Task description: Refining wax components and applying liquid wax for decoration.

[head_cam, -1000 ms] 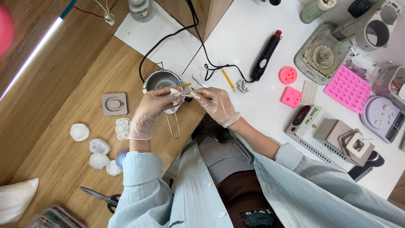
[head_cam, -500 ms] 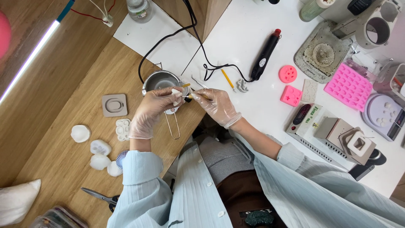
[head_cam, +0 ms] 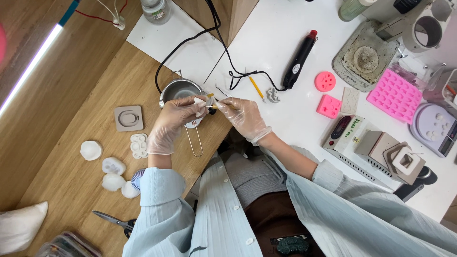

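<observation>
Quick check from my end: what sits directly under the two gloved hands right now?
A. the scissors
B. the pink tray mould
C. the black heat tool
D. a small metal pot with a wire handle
D: the left hand and right hand meet over the small metal pot, whose wire handle sticks out below them; the left hand pinches a small white piece and the right a thin stick.

Scissors point(head_cam: 114, 222) lie at the near edge of the wooden table point(head_cam: 71, 95). White shell-shaped casts point(head_cam: 112, 174) sit grouped left. On the white surface: black heat tool point(head_cam: 299, 59), yellow pencil point(head_cam: 256, 88), pink moulds point(head_cam: 393, 95), round pink mould point(head_cam: 325, 81), grey scale point(head_cam: 433, 127).
</observation>
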